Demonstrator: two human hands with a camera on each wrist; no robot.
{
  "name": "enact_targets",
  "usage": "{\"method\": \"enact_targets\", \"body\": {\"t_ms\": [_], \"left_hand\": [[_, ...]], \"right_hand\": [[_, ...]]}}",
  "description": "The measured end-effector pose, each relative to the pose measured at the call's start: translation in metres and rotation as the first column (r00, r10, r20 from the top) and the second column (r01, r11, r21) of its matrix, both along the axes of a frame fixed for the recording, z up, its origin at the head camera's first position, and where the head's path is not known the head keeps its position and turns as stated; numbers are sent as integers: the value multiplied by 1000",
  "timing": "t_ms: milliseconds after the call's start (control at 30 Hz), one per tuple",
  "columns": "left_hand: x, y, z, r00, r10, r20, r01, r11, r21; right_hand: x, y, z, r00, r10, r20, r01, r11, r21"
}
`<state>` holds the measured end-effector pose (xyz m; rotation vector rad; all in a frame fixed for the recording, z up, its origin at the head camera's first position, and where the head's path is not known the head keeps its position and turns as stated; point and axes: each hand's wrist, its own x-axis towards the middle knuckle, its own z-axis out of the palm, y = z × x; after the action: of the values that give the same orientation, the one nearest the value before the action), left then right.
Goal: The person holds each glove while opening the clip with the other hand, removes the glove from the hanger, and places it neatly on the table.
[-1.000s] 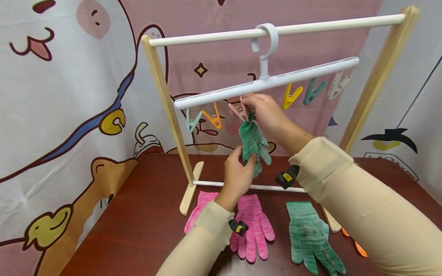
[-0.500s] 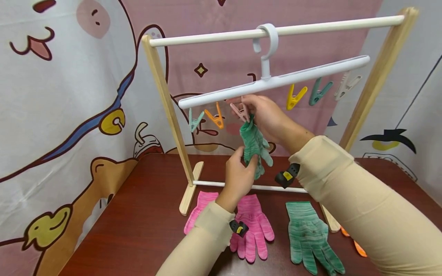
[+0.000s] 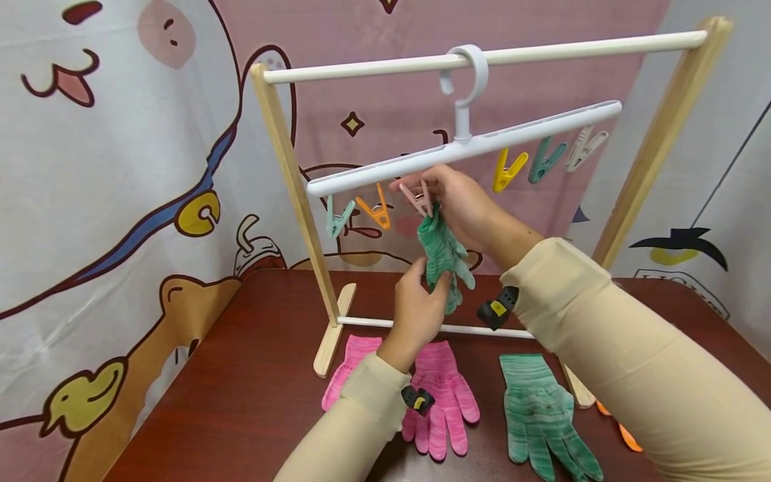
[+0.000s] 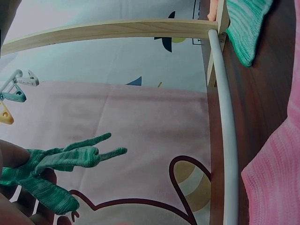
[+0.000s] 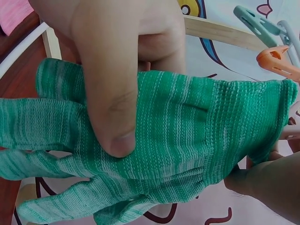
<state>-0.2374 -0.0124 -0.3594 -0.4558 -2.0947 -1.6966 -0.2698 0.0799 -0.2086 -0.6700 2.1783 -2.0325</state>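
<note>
A green striped knit glove (image 3: pixel 442 244) hangs below the pink clothespin (image 3: pixel 417 197) of a white hanger (image 3: pixel 397 165). My left hand (image 3: pixel 417 304) pinches the glove's body, its thumb flat on the knit in the right wrist view. Up at the cuff, my right hand (image 3: pixel 464 201) holds the glove's edge, its fingers passing behind the clothespin. The clothespin's lower tip meets the cuff; I cannot tell whether it bites the cloth. Seen from the left wrist, the glove's fingers (image 4: pixel 70 157) stick out past my hand.
The tilted hanger hooks over a wooden rack's white rail (image 3: pixel 572 48). Mint (image 3: pixel 338 217), orange (image 3: pixel 376 211), yellow (image 3: pixel 508 171), teal (image 3: pixel 546 161) and white clothespins (image 3: pixel 584 150) hang beside. Pink gloves (image 3: pixel 442 395), another green glove (image 3: pixel 536 405) and something orange (image 3: pixel 629 436) lie on the table.
The hanger swings slightly right, then back left, with its clothespins. Both hands stay nearly in place on the green glove.
</note>
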Motion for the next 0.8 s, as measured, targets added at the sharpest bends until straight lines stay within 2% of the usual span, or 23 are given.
{"method": "enact_targets", "body": {"t_ms": [333,500,633,800], "left_hand": [[2,1,2,1000,-4,9,4,1000,16],[3,0,3,1000,-3,12,3,1000,18],[2,0,2,1000,-11,7,11,1000,27],[1,1,2,1000,-6,8,6,1000,21]], "right_hand": [[-1,-3,-2,999,-18,28,19,1000,-5],[-4,-5,-3,1000,-30,5,30,999,18],[-4,-7,-3,1000,-7,-1,7,1000,4],[-4,-7,-2,999,16,48,-15,1000,-18]]}}
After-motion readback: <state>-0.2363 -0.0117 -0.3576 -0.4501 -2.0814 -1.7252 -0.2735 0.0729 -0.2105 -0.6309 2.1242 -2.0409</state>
